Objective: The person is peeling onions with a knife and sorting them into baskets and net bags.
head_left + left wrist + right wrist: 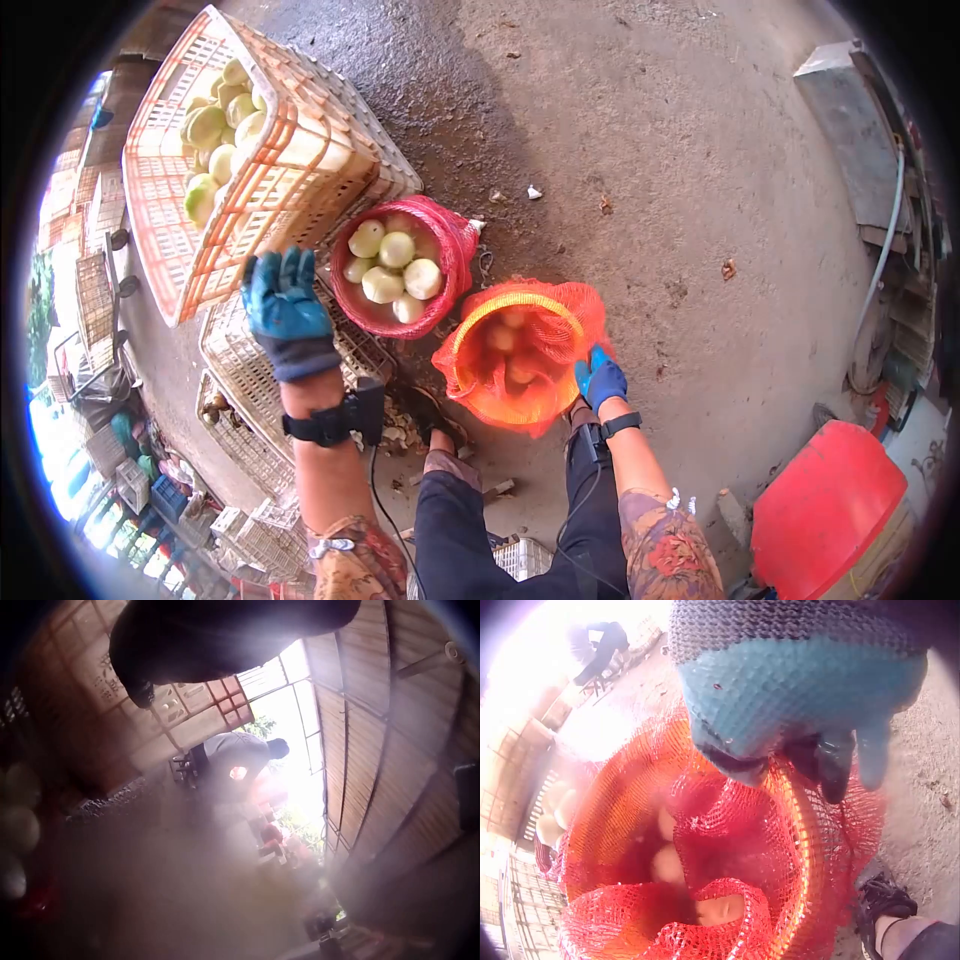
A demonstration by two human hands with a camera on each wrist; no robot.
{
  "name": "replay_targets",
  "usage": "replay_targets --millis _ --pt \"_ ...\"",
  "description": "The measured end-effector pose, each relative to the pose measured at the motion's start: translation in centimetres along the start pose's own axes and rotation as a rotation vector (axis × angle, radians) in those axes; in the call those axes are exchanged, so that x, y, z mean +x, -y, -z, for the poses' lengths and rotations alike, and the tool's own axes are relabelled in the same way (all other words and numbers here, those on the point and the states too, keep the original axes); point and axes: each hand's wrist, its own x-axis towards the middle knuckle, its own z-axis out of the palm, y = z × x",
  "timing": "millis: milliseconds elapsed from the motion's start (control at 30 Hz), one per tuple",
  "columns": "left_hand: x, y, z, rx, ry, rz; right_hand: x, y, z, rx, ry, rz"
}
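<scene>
My left hand [289,310], in a blue-coated glove, is held beside the near edge of a tall plastic crate [300,155], fingers spread and nothing in them. In the crate lie several pale green round vegetables [207,128]. My right hand [799,705], gloved too, grips the rim of an orange bucket [804,847] through a red mesh bag [735,817] draped over it, thumb inside and fingers outside. Down in the bucket, partly hidden by folds of mesh, sit a few pale round pieces [502,337].
Left of the bucket stands a red mesh-wrapped tub [455,240] holding more round vegetables [397,250]. Lower crates [245,340] sit beneath my left arm. A red sheet-like object [825,505] is at the lower right. Concrete floor [700,180] stretches ahead, wet near the tall crate.
</scene>
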Motion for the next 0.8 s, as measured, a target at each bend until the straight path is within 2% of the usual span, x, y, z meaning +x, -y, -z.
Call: replay_targets --millis 33,100,200,233,300,333,367,433,467,500,567,633,667,733,800 --pt "-0.4 0.4 0.6 0.038 -0.06 0.048 0.2 0.1 -0.1 0.011 0.047 -0.037" --pt "-2.9 2.0 -0.9 0.372 -0.14 0.083 0.4 1.1 1.2 0.024 0.143 -0.113" --pt "-1.7 9.2 1.2 1.093 0.469 -0.509 0.2 2.8 2.0 -0.081 0.12 -0.118" --pt "-1.0 11.0 2.0 1.368 0.57 -0.81 0.3 2.5 1.4 -0.11 0.114 -0.076" --pt "-2.7 13.8 1.8 1.241 0.408 -0.307 0.0 1.1 0.7 -0.182 0.123 -0.01" --pt "-4.3 15.0 1.6 1.129 0.315 -0.128 -0.3 0.5 0.4 -0.123 -0.002 0.07" --pt "-6.9 15.7 1.2 0.885 0.31 -0.007 -0.4 0.5 0.6 -0.128 0.014 0.093" --pt "-12.0 16.8 2.2 0.825 0.403 0.163 -0.8 0.1 1.3 -0.134 0.042 0.132" --pt "-14.9 17.2 2.6 0.935 0.493 0.026 -1.0 -0.8 1.5 -0.075 0.008 0.179" --pt "-18.0 17.4 3.0 1.04 0.581 -0.118 -1.0 -1.7 1.7 -0.037 -0.025 0.129" --pt "-24.3 16.9 4.0 1.244 0.776 -0.262 -0.9 -4.0 2.3 0.04 -0.092 0.039" --pt "-29.3 15.6 4.8 1.533 1.047 -0.288 0.3 -7.6 1.6 0.111 -0.166 -0.086" --pt "-31.0 15.7 5.9 1.611 1.141 -0.209 1.1 -9.3 1.2 0.148 -0.206 -0.147" --pt "-34.1 17.3 9.0 1.761 1.328 -0.032 2.8 -11.1 1.3 0.01 -0.217 -0.263" --pt "-35.4 18.5 11.1 1.795 1.326 -0.081 4.8 -12.3 1.0 -0.13 -0.147 -0.387"
